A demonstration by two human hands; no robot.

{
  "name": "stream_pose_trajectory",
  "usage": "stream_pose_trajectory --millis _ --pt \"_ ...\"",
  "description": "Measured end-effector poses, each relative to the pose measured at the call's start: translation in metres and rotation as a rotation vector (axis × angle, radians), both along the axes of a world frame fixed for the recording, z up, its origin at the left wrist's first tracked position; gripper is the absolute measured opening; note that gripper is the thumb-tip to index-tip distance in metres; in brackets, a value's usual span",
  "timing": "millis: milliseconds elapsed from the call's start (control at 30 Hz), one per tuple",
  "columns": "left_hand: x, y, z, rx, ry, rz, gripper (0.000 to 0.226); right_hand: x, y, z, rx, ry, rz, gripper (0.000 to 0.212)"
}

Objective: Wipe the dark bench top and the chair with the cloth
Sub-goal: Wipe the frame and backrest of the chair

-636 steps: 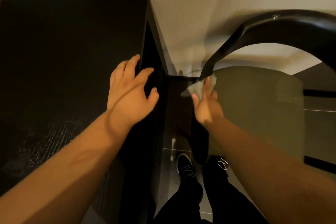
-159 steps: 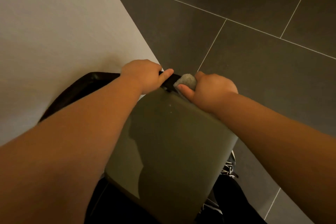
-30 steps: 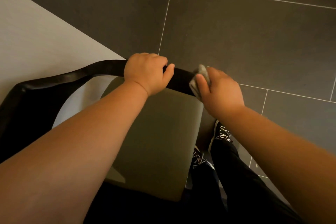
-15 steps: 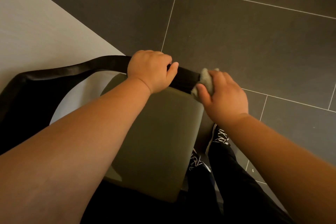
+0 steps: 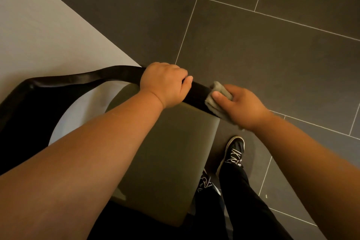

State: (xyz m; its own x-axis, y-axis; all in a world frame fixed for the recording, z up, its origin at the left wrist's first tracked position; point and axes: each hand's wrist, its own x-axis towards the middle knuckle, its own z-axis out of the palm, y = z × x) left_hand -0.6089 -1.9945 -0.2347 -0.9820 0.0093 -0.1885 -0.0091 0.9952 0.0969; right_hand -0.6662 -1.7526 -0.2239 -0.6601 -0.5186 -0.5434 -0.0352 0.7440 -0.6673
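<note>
Chair rail (image 5: 87, 76) gripped by left hand (image 5: 165, 84); cloth (image 5: 216, 91) pinched round it by right hand (image 5: 239, 105). Cloth dropped if pinch eased.

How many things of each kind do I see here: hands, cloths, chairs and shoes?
Hands: 2 (left hand, right hand)
Cloth: 1
Chair: 1
Shoes: 2 (front shoe, rear shoe)
Total: 6

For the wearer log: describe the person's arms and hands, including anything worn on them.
The left forearm and right forearm are bare to the frame edge, no sleeves. The left hand and right hand have no gloves; no watch, band or ring is visible.
</note>
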Motion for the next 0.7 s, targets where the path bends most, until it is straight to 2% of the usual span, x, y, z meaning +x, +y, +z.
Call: stream_pose_trajectory --millis 100,167,267,333,400,567,700 --pt "0.001 -0.002 0.0 0.01 0.01 0.006 0.041 0.034 0.011 -0.004 -0.056 0.053 -0.309 0.016" --pt "0.0 -0.002 0.001 0.008 0.01 0.005 0.043 0.05 -0.001 -0.008 0.008 0.225 -0.373 0.017" --pt "0.0 0.0 -0.001 0.025 0.019 0.012 0.042 0.045 -0.023 -0.009 0.216 0.485 -0.143 0.04" --pt "-0.002 -0.002 -0.003 0.015 0.019 0.02 0.042 0.03 -0.036 -0.009 0.298 0.551 0.075 0.047" --pt "-0.003 -0.002 -0.004 0.013 0.015 0.024 0.045 0.02 -0.041 -0.009 0.31 0.574 0.174 0.047" --pt "0.001 0.0 -0.004 0.018 0.031 0.018 0.039 0.045 -0.005 -0.017 0.107 0.67 0.072 0.057" --pt "0.002 -0.002 -0.004 0.015 0.035 0.018 0.041 0.057 0.003 -0.023 0.115 0.682 0.013 0.067"
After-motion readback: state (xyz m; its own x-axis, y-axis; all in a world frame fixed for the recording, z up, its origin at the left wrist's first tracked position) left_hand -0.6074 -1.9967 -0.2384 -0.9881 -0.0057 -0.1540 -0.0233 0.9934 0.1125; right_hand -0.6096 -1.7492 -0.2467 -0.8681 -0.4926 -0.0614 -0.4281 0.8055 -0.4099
